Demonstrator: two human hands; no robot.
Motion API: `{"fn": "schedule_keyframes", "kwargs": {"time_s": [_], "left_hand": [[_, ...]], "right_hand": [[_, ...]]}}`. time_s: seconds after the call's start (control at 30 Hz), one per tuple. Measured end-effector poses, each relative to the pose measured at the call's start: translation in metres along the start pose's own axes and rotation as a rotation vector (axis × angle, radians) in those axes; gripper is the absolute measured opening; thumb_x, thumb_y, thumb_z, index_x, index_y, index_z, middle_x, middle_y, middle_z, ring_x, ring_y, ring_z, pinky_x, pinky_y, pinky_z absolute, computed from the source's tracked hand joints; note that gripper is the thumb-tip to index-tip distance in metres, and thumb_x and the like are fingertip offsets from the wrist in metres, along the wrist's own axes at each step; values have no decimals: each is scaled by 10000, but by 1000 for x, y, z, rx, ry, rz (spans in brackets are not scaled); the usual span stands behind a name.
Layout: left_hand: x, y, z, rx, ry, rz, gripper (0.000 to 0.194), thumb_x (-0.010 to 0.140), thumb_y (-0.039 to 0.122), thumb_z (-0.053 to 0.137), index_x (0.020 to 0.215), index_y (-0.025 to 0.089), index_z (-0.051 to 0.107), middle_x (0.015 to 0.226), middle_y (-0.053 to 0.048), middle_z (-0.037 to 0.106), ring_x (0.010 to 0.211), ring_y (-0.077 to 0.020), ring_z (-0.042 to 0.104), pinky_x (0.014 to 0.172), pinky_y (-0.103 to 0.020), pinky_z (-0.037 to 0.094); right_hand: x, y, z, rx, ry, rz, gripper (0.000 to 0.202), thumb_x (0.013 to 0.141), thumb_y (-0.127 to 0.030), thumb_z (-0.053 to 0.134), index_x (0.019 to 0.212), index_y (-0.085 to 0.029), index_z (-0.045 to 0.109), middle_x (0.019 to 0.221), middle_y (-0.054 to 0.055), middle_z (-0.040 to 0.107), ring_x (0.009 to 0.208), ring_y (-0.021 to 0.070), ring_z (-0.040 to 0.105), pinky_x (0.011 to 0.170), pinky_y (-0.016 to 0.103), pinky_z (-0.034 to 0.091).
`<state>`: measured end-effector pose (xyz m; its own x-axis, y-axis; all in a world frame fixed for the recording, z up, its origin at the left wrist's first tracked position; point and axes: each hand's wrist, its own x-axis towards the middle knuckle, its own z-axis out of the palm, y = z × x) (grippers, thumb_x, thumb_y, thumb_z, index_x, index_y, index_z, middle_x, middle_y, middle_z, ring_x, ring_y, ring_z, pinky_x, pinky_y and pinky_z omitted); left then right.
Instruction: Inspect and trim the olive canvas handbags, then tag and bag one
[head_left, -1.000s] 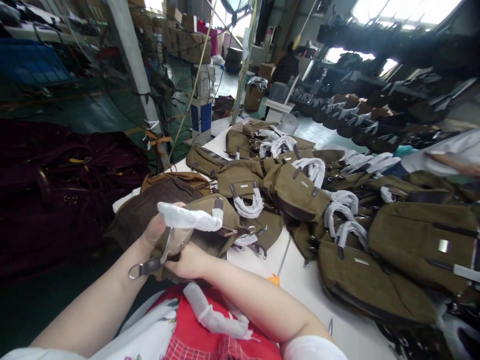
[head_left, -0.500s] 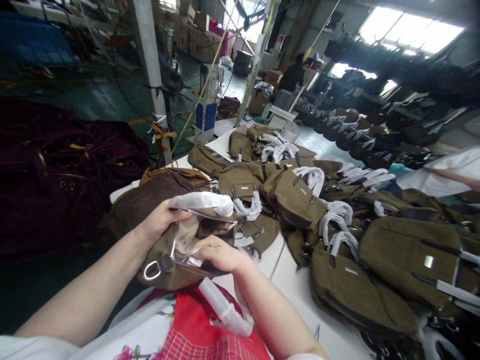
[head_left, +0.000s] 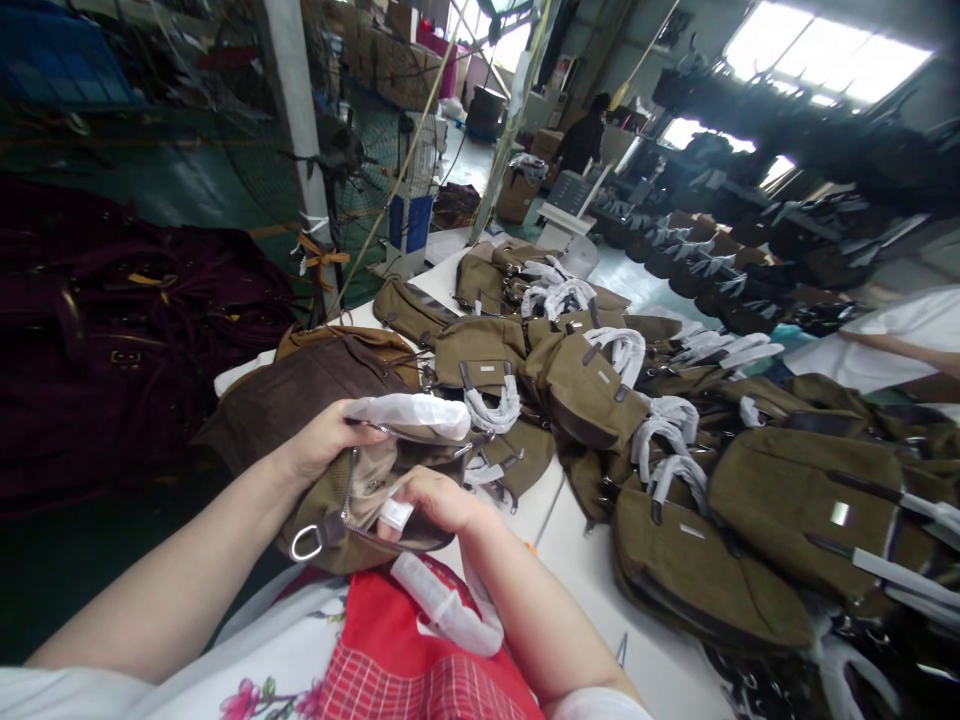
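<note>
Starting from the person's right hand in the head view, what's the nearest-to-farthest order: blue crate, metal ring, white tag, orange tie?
From the right hand:
1. White tag, at its fingers, in the mouth of the open bag.
2. Metal ring, left, on the bag's side.
3. Orange tie, ahead and left, around the post.
4. Blue crate, far back left.

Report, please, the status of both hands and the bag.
Left hand: grip on bag, at its edge. Right hand: inside, fingers at white tag. Bag unzipped; wrapped handles beside the opening, not across.
</note>
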<state>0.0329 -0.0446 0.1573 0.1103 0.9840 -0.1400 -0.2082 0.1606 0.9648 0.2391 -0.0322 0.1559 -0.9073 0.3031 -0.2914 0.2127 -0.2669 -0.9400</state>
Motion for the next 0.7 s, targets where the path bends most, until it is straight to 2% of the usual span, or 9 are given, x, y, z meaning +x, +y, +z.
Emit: {"fn": "schedule_keyframes", "kwargs": {"time_s": [0.07, 0.17, 0.23, 0.33, 0.43, 0.53, 0.6, 0.63, 0.7], "left_hand": [[-1, -1, 2, -24, 9, -12, 431, 581, 306, 864, 942, 102, 745, 896, -99, 742, 860, -267, 657, 844, -354, 501], [-2, -4, 3, -85, 36, -38, 434, 576, 282, 859, 950, 100, 735, 924, -99, 738, 878, -271, 655, 857, -360, 504], [-3, -5, 2, -118, 71, -53, 376, 561, 263, 865, 871, 105, 723, 860, -78, 727, 798, -230, 648, 801, -326, 510], [-4, -6, 1, -146, 91, -111, 303, 534, 262, 869, 695, 116, 658, 670, -23, 656, 620, -154, 587, 641, -253, 479], [-2, -7, 5, -153, 103, -179, 311, 519, 273, 859, 652, 122, 621, 597, -2, 607, 548, -130, 545, 567, -231, 438], [1, -8, 8, -106, 132, -188, 319, 515, 294, 846, 649, 127, 610, 584, -1, 592, 535, -132, 529, 558, -239, 425], [-2, -5, 3, -25, 149, -162, 329, 527, 335, 835, 654, 131, 611, 602, -8, 603, 564, -147, 542, 590, -256, 442], [-6, -2, -3, 55, 161, -134, 333, 537, 357, 829, 671, 130, 626, 633, -17, 627, 602, -160, 562, 626, -267, 458], [-19, 7, -21, 315, 187, -49, 352, 559, 405, 811, 726, 127, 676, 718, -36, 681, 689, -191, 598, 699, -282, 475]], "right_hand": [[0, -1, -3, -50, -67, -8, 281, 751, -228, 409, 628, -151, 650, 673, 43, 660, 698, 183, 610, 756, 296, 511], [-3, -4, -9, -200, -47, -9, 222, 754, -233, 433, 624, -156, 597, 644, 14, 606, 655, 152, 551, 690, 255, 481], [-7, -6, -14, -342, -12, -23, 192, 763, -238, 458, 606, -160, 536, 603, -21, 520, 613, 119, 471, 624, 222, 422], [-12, -8, -20, -449, -37, -6, 211, 790, -255, 470, 600, -163, 472, 597, -40, 445, 600, 98, 406, 584, 212, 362], [-13, -10, -21, -437, -73, 13, 208, 808, -262, 470, 631, -156, 497, 623, -32, 475, 619, 103, 439, 599, 213, 375], [-16, -15, -12, -465, -71, 34, 214, 829, -238, 465, 656, -146, 551, 639, -18, 542, 621, 112, 497, 615, 214, 405], [-25, -17, -9, -564, 39, -23, 206, 855, -229, 477, 748, -143, 630, 739, 4, 642, 691, 129, 571, 686, 225, 442], [-32, -16, -11, -614, 166, -85, 202, 872, -239, 488, 840, -151, 668, 839, 19, 687, 769, 142, 607, 751, 236, 456], [-53, -5, -27, -647, 543, -203, 235, 907, -296, 501, 1008, -180, 679, 1027, 46, 709, 940, 165, 635, 884, 262, 454]]}}
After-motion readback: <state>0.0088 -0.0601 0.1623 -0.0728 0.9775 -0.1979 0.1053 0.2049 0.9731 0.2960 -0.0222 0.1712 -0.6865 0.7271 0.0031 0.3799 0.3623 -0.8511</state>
